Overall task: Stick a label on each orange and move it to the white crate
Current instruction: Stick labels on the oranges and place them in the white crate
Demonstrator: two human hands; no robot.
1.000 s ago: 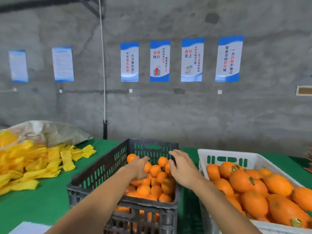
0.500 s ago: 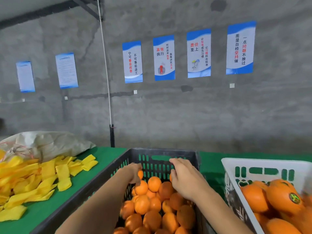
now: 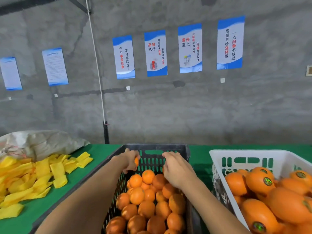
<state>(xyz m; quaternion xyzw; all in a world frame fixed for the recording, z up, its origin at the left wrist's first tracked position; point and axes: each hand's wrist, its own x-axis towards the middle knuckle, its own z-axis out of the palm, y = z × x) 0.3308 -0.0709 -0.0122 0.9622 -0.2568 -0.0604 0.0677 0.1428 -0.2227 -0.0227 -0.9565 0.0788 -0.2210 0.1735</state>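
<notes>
A dark plastic crate [image 3: 186, 150] in front of me holds several unlabelled oranges [image 3: 147, 176]. My left hand [image 3: 129, 159] is raised near the crate's far left corner and grips a small orange [image 3: 136, 162]. Over the pile at the crate's far right, my right hand [image 3: 176, 168] has its fingers curled downward. A sliver of orange shows at its left edge, and what lies under the palm is hidden. The white crate [image 3: 244, 153] stands to the right, holding several larger oranges with round stickers [image 3: 260, 181].
The crates sit on a green table [image 3: 98, 151]. Yellow foam sleeves [image 3: 42, 174] are heaped on the left, with a pale woven sack [image 3: 43, 142] behind them. A grey concrete wall with posters closes off the far side, and a dark post [image 3: 106, 132] stands against it.
The view has moved closer to the dark crate and tilted. Both hands have risen toward the crate's far wall, and the left hand now holds a small orange clear of the pile.
</notes>
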